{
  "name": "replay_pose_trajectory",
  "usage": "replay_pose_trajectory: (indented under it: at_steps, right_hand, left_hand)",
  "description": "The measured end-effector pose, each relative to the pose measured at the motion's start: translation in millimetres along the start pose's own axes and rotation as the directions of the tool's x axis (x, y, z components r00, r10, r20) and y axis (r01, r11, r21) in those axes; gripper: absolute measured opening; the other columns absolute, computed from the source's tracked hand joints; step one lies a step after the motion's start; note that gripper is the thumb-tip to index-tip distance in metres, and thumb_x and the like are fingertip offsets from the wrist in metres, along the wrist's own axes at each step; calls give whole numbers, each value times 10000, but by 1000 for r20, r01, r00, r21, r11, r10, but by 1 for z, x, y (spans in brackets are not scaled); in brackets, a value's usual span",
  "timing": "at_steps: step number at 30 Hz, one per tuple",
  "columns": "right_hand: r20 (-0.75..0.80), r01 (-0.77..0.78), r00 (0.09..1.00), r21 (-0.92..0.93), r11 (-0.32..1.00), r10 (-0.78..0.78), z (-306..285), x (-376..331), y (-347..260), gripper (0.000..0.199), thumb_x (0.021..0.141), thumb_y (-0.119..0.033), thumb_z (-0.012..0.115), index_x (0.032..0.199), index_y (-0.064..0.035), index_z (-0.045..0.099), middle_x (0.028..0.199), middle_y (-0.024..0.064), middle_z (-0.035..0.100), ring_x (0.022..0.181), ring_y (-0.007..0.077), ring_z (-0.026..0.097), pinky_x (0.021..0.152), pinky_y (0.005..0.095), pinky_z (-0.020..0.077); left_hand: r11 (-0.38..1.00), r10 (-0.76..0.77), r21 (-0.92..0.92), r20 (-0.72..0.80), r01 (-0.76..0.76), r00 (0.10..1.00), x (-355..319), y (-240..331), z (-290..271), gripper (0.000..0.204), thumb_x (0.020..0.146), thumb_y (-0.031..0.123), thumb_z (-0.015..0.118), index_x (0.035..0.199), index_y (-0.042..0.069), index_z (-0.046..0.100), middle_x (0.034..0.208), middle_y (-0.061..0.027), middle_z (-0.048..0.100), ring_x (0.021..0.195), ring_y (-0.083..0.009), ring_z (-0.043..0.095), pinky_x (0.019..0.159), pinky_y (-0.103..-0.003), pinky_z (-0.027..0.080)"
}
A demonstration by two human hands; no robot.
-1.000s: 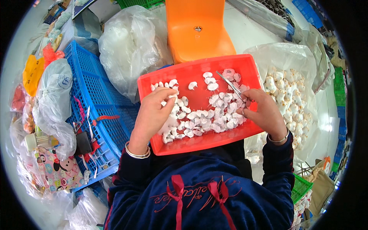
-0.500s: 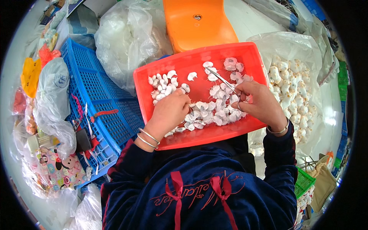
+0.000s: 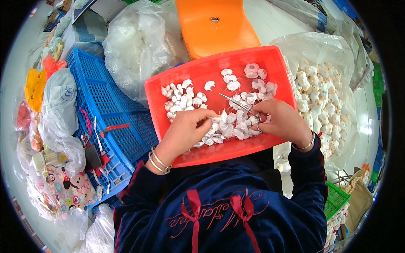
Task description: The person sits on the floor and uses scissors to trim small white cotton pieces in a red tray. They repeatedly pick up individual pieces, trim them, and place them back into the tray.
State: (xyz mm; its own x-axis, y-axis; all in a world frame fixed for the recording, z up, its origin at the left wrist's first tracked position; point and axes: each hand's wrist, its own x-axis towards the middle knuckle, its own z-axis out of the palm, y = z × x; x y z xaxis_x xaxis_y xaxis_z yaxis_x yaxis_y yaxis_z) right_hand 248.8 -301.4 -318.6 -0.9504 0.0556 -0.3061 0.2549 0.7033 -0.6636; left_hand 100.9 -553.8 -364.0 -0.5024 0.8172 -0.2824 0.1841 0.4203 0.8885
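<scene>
A red plastic tray (image 3: 190,157) lies across my lap. My right hand (image 3: 282,122) holds a pair of metal scissors (image 3: 239,104), fingers through the handles, blades pointing up and left over the tray. My left hand (image 3: 187,131) is pinched near the tray's middle, with a small white piece (image 3: 223,114) at its fingertips; the scissor tips are apart from it. Below my hands spreads a heap of flat white pieces (image 3: 240,123) with thin loose threads. Smooth, rounded white pieces (image 3: 182,99) are piled at the tray's left. A single curved white piece (image 3: 209,85) lies between the groups.
An orange chair (image 3: 217,31) stands beyond the tray. On the left are a blue plastic crate (image 3: 122,126) and a stuffed clear bag (image 3: 135,50). A clear bag of white and yellowish plush pieces (image 3: 320,97) sits at the right, near a green basket (image 3: 336,200).
My left hand has moved right from the rounded pile, and a white piece now shows at its fingertips. The scissors have come down toward me with my right hand.
</scene>
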Motion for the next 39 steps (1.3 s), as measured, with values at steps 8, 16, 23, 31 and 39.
replay_pose_trajectory:
  at_steps: [8,16,23,31,39]
  right_hand:
    - [-13,55,998,47,997,-54,8,-5,-4,305,748,-181,799,973,-12,682,771,133,618,760,325,622,708,403,504]
    - [24,-3,1000,86,996,1,7,-20,-10,275,770,-168,809,953,-2,690,789,142,657,734,286,653,700,372,516]
    - [-402,-149,860,389,909,313,-27,-39,-1,230,900,-128,776,1035,29,677,793,3,665,758,53,596,685,236,477]
    - [-647,-7,728,323,946,226,-40,-43,7,265,864,-133,800,1079,-18,697,881,-13,666,797,62,574,682,228,447]
    - [0,225,974,-43,973,-226,38,-10,-36,321,763,-279,805,973,-58,705,881,117,691,855,336,661,777,443,524]
  left_hand:
    - [939,8,-339,-157,-61,988,-13,-3,8,261,954,-21,632,1210,-19,680,995,-27,690,862,-65,632,765,-226,527]
    - [879,-47,-476,-145,-28,988,-15,-12,4,239,911,-100,584,1105,-12,690,1048,-40,686,839,-71,641,722,-220,526]
    - [782,-64,-620,-171,-57,983,-14,-9,-2,175,950,-78,557,1073,-17,666,1078,-115,719,957,-173,733,738,-248,575]
    - [764,-160,-645,-222,-21,962,-16,-8,-8,81,1019,59,590,972,36,651,1018,-110,747,906,-188,753,714,-271,585]
    - [615,-267,-787,-264,-47,927,-15,-2,-5,121,1042,136,589,996,47,658,1047,-122,754,932,-222,759,714,-275,578]
